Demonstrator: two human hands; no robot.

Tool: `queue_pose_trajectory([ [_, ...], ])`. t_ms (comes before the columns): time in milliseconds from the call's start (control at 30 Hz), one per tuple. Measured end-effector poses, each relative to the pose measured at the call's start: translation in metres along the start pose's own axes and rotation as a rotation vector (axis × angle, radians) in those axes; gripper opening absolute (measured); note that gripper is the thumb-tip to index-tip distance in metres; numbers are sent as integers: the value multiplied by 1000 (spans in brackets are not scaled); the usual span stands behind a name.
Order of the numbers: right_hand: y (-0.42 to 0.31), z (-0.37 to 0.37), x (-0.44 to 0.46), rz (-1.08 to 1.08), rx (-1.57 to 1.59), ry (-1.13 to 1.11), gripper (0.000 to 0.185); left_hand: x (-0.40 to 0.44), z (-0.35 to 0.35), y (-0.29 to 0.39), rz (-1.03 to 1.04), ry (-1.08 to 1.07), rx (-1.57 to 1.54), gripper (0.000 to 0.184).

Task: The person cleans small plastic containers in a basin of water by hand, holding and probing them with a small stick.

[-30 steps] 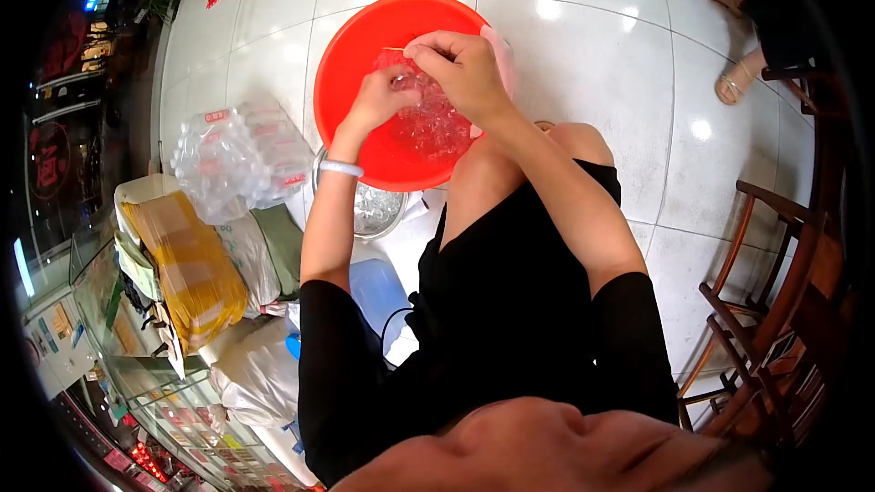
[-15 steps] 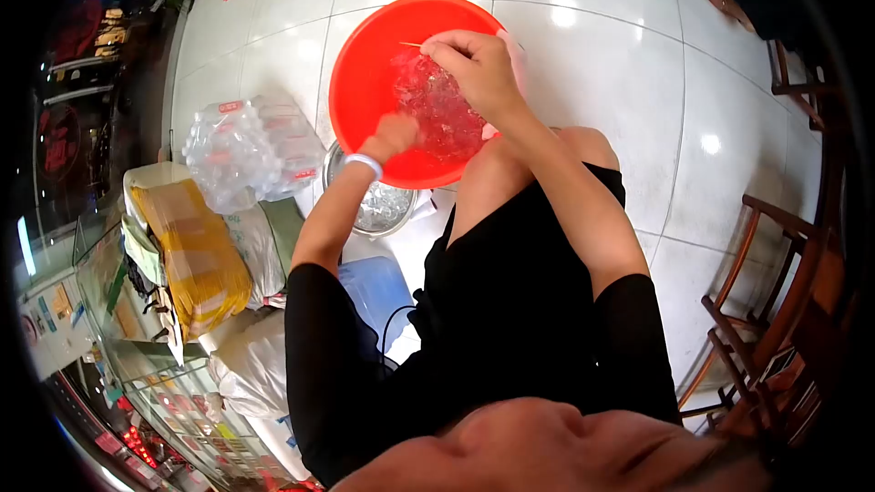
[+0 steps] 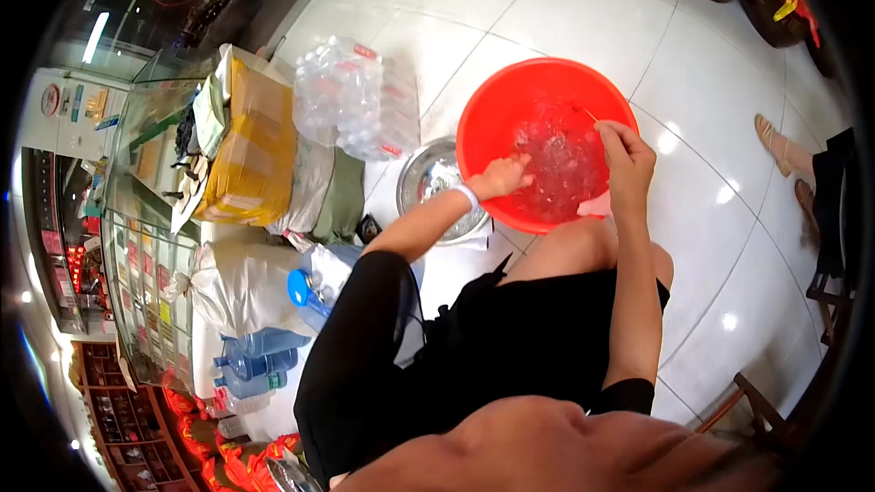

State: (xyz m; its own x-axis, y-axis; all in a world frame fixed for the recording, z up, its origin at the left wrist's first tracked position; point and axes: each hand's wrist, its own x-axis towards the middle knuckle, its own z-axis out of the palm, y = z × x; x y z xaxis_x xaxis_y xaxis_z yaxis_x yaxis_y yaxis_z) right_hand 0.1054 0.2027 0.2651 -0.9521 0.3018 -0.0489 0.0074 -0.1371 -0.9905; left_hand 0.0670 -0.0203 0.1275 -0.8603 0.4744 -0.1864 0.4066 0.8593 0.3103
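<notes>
A red basin (image 3: 483, 96) with small clear glassy pieces (image 3: 558, 159) inside stands on the floor before my knees. My right hand (image 3: 625, 150), at the basin's right side, pinches a thin pointed stick (image 3: 591, 115). Over the left part of the basin is my left hand (image 3: 503, 177), a white band on its wrist and its fingertips near the pieces; whether it holds anything is too small to tell. Something pink (image 3: 594, 206) lies at the basin's near right rim. Left of the basin stands a metal bowl (image 3: 412, 184) of clear pieces, partly under my left wrist.
Wrapped plastic bottles (image 3: 342, 96), a taped box (image 3: 260, 141) and a glass cabinet (image 3: 150, 264) are at left. Blue water jugs (image 3: 255, 369) stand lower left. Another person's feet (image 3: 775, 141) are at right, near a wooden chair (image 3: 747, 401). Dark jars (image 3: 766, 9) stand upper right.
The view has turned, so the basin appears farther right and lower. My left hand has gone from near the stick to the basin's left part. My right hand keeps its pinch.
</notes>
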Motion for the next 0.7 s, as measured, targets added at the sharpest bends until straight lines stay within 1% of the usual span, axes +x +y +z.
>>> queue_pose_trajectory([
  [67,11,5,-4,-24,-48,16,15,-1,4,-3,139,-638,234,37],
  [100,12,7,-1,11,28,-13,15,11,1,-3,129,-566,274,40],
  [133,11,6,2,48,110,-13,15,19,-2,-2,143,-546,294,40],
  [167,11,5,1,-15,2,1,14,18,0,-1,142,-578,249,40],
  [200,11,4,0,-31,9,0,14,14,5,-2,130,-605,196,41],
  [267,10,3,2,-63,-98,19,14,15,14,-11,352,-657,274,43],
  [333,7,1,2,-162,7,14,14,18,3,5,-86,-207,-45,45],
  [400,21,1,11,-102,28,9,14,26,-3,5,-98,-316,-33,48],
  [467,10,2,4,3,127,-61,13,19,-18,11,184,-247,91,47],
  [500,11,4,4,-3,124,-92,13,15,-33,21,160,-228,86,47],
  [567,13,5,2,-49,158,-41,13,12,-64,43,243,22,-180,42],
  [600,15,4,1,-48,158,-53,13,10,-77,52,232,29,-180,42],
  [667,15,0,2,-22,190,-20,13,10,-95,62,274,-16,-638,35],
  [700,13,-2,2,-17,166,-24,13,20,-74,49,273,-9,-637,35],
])
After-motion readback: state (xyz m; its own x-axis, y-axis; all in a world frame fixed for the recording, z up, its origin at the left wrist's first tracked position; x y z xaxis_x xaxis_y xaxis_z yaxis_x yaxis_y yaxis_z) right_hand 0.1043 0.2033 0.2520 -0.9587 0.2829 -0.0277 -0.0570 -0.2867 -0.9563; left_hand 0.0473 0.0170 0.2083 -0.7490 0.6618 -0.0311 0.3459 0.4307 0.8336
